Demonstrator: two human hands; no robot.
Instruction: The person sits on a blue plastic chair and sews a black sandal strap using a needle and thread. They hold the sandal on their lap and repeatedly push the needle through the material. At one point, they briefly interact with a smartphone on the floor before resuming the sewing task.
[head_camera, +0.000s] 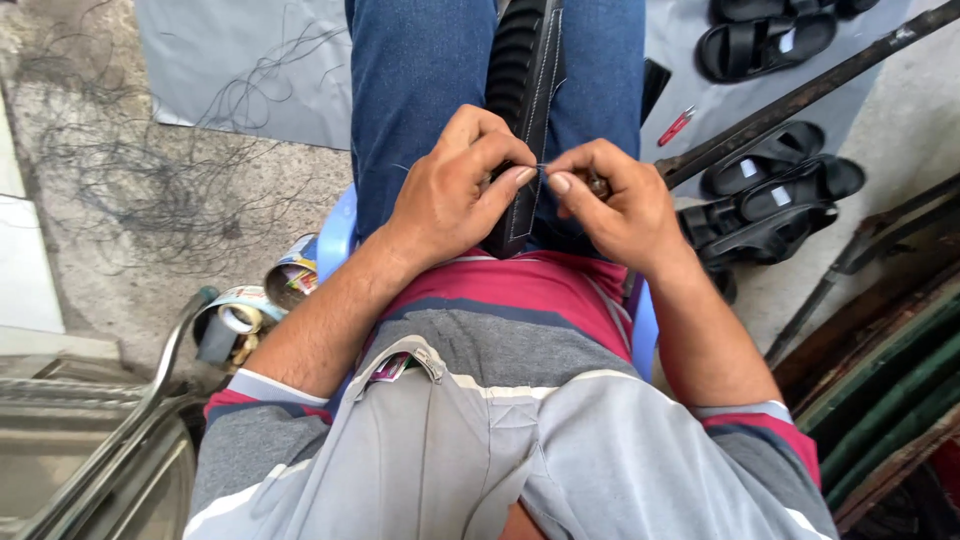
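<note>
Rough concrete floor (130, 200) spreads below me, strewn with loose dark thread (120, 190), and a grey sheet (250, 70) lies under my feet. Black sandals (765, 215) sit on my right beside a rusty metal bar (800, 100). Across my denim lap rests a black ribbed sole (520, 110), rubbery, with pale stitching along its edge. My left hand (450, 190) pinches a thin thread (541, 167); my right hand (615, 200) is closed on a small tool (597, 184), fingertips almost meeting.
</note>
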